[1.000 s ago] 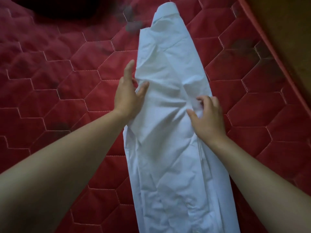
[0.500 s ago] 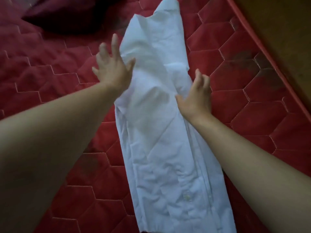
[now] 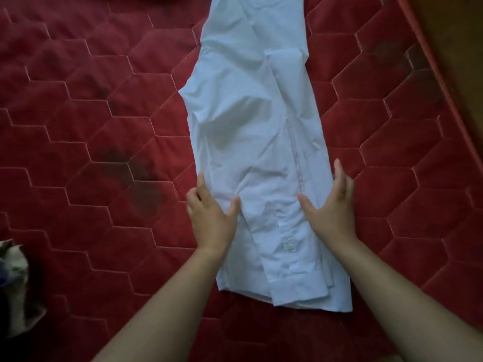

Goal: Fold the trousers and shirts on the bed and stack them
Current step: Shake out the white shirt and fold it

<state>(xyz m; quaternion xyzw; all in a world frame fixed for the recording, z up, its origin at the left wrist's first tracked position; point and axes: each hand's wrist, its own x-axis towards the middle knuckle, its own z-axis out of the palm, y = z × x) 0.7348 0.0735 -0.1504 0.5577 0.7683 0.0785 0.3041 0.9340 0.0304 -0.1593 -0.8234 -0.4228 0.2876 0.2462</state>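
text: none readable | labels: none | numbers: none

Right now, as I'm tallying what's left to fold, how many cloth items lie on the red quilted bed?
2: a long white button-up shirt in the middle, and a crumpled pale patterned cloth at the picture's left edge, partly cut off. More may lie unseen.

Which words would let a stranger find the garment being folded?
On the red quilted bed, look at the middle. The white shirt lies there as a long narrow strip, plain and pale; the patterned cloth at the left edge is crumpled.
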